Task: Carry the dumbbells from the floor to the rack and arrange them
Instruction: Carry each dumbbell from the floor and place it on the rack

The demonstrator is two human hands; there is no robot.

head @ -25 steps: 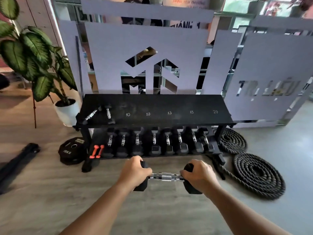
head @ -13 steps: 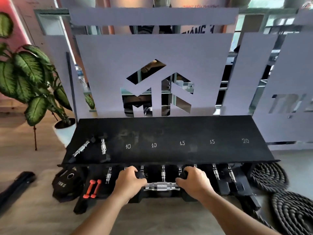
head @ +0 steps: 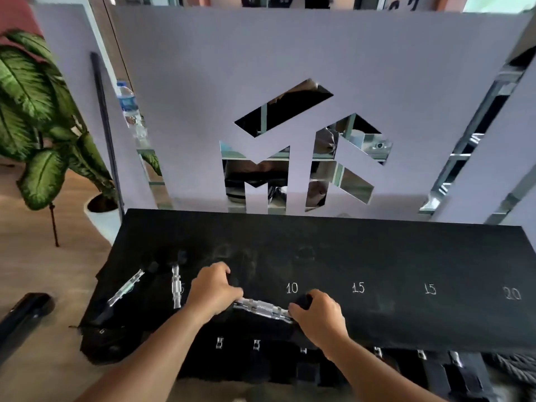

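Note:
A black dumbbell with a chrome handle (head: 262, 309) lies crosswise over the front of the rack's black top shelf (head: 377, 256), held at both ends. My left hand (head: 213, 288) grips its left head and my right hand (head: 317, 313) grips its right head, just below the chalked "10". Two small dumbbells sit on the shelf's left end, one tilted (head: 126, 288) and one pointing front to back (head: 175, 285). Several more dumbbells (head: 420, 355) fill the lower shelf, mostly hidden.
Chalk numbers 10, 15, 15, 20 run along the top shelf. A lilac panel with cut-out shapes (head: 290, 82) stands right behind the rack. A potted plant (head: 34, 117) is at the left, a black object (head: 26, 311) lies on the wooden floor, coiled rope (head: 513, 367) at the right.
I have stepped up to the rack. Both hands have lifted the dumbbell from in front of the lower shelf up onto the front of the top shelf.

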